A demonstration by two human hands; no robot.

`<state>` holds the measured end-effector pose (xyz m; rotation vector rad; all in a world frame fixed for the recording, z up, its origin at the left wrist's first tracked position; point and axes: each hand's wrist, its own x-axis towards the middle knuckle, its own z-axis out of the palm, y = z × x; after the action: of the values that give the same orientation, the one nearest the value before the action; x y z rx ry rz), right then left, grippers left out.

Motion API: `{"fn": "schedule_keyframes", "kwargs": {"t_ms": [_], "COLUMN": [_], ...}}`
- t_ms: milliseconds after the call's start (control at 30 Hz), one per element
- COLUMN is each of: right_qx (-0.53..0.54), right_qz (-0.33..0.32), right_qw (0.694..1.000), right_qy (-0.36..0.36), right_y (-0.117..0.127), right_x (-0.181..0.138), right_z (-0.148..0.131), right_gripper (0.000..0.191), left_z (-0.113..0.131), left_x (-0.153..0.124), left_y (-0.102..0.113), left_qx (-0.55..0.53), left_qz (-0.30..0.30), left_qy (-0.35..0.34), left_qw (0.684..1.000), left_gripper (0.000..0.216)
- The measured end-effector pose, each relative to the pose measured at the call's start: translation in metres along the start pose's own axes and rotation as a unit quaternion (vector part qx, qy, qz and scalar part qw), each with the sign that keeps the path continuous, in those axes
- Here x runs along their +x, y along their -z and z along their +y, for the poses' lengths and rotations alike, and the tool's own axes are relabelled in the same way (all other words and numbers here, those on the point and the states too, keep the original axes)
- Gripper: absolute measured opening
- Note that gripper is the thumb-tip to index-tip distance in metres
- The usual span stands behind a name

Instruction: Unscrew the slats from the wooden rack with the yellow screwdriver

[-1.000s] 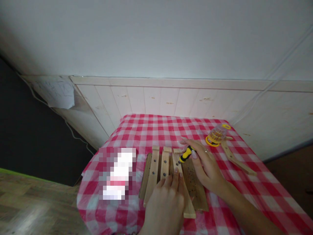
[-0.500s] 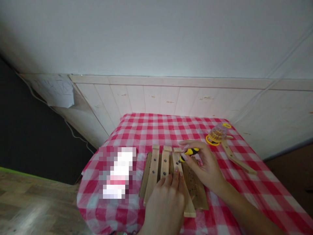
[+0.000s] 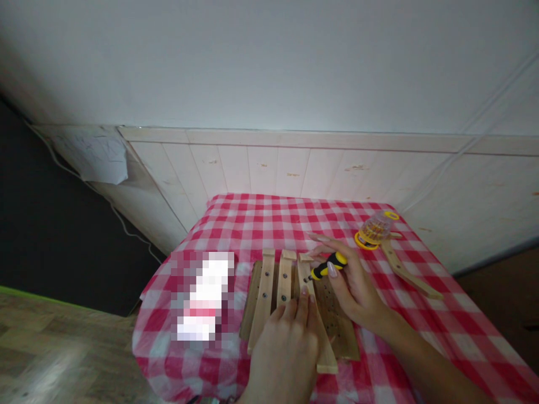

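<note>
A wooden slat assembly (image 3: 266,292) lies on the red-and-white checked tablecloth (image 3: 269,224); three pale slats are screwed across a darker board with rows of holes (image 3: 337,320). My left hand (image 3: 286,348) lies flat on the near ends of the slats, fingers stretched out, pressing them down. My right hand (image 3: 351,280) grips a small yellow-and-black screwdriver (image 3: 328,266). Its tip points left and down at the third slat (image 3: 304,268), close to a screw.
A clear bit holder with yellow caps (image 3: 374,230) lies at the table's back right, beside a loose wooden piece (image 3: 406,272). A blurred white-and-red object (image 3: 204,297) sits left of the slats. A panelled wall stands behind the table; dark floor shows on the left.
My right hand has turned the screwdriver in its fingers, and the handle's angle has shifted slightly. My left hand stays on the slats.
</note>
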<state>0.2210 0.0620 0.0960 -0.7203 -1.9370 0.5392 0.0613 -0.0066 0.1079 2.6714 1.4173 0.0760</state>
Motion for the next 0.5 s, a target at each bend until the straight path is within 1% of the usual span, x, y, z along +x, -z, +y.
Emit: {"fn": "schedule_keyframes", "kwargs": {"t_ms": [133, 200, 333, 500], "right_qx": [0.007, 0.0, -0.018, -0.049], "right_qz": [0.058, 0.073, 0.064, 0.038], "right_qw": [0.998, 0.997, 0.998, 0.998], "right_qy": [0.005, 0.012, 0.013, 0.027], "right_y": [-0.0006, -0.0002, 0.0008, 0.0013], "right_x": [0.0016, 0.0021, 0.0013, 0.001], "right_z": [-0.0006, 0.0001, 0.0017, 0.0013], "right_gripper": [0.036, 0.034, 0.031, 0.031], "left_z": [-0.0004, -0.0006, -0.0012, -0.0004], "left_x": [0.0006, 0.0009, 0.0009, 0.0001], "left_y": [-0.0025, -0.0036, -0.0058, -0.0029], "left_qx": [0.005, -0.002, -0.011, -0.01], "left_qz": [0.009, 0.016, 0.024, 0.004], "left_qy": [-0.002, 0.003, 0.005, 0.007], "left_qw": [1.0, 1.0, 1.0, 1.0], "left_gripper": [0.044, 0.042, 0.041, 0.046]}}
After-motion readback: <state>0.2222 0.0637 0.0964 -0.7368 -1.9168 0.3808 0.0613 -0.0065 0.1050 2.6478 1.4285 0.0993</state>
